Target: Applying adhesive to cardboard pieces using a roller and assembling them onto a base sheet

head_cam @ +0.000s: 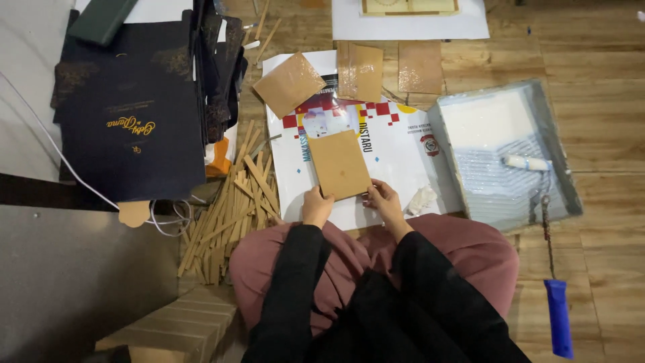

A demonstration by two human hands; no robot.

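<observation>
board (339, 165) on poster (396, 144) | tray (447, 144) right | strips (235, 202) left

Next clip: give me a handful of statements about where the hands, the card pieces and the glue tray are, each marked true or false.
1. Both hands hold one brown card square, left hand at its lower left corner, right hand at its lower right. True.
2. The paint roller lies on the floor outside the tray. False: its white head rests in the grey tray; only the blue handle end reaches the floor.
3. A heap of thin wooden strips lies to the person's left. True.
4. The card square rests over a black folder. False: it is over a white printed sheet; the dark folders lie further left.
</observation>
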